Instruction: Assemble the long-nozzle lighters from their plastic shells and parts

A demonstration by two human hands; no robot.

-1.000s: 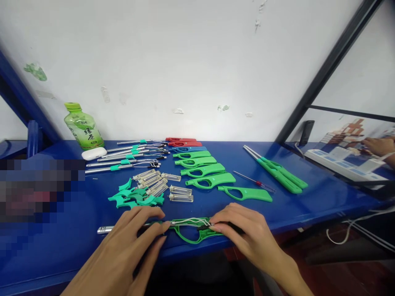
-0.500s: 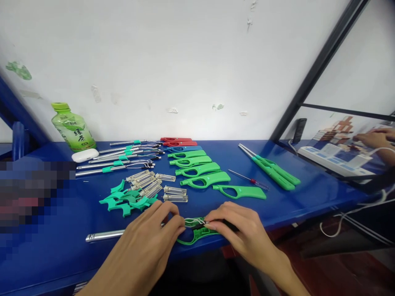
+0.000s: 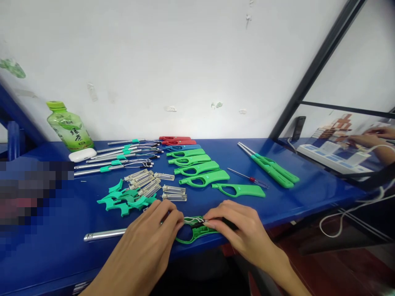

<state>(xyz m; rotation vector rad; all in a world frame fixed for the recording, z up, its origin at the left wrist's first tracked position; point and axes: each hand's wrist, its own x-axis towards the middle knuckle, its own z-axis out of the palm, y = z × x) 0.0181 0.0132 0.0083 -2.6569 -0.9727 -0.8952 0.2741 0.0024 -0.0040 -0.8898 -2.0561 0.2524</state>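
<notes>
At the front edge of the desk lies an open green lighter handle half (image 3: 197, 236), its hollow inside facing up. Thin white wires (image 3: 190, 219) and a black igniter piece (image 3: 198, 225) rest in it. My left hand (image 3: 151, 236) is closed around the front end of the handle, where a silver metal tube (image 3: 105, 234) sticks out to the left. Its fingertips are partly hidden. With thumb and fingers pressed together, my right hand (image 3: 242, 226) pinches the black igniter piece and covers the handle's rear end.
Beyond my hands lie teal triggers (image 3: 119, 201), clear fuel tanks (image 3: 174, 197), metal tubes with wires (image 3: 112, 168), a row of green handle halves (image 3: 249, 190), a screwdriver (image 3: 253, 180) and assembled lighters (image 3: 277, 170). A tea bottle (image 3: 69, 129) and white case (image 3: 82, 155) stand back left.
The view has shifted slightly. Both hands keep nearly the same hold on the handle half and igniter piece; nothing else has visibly moved on the desk.
</notes>
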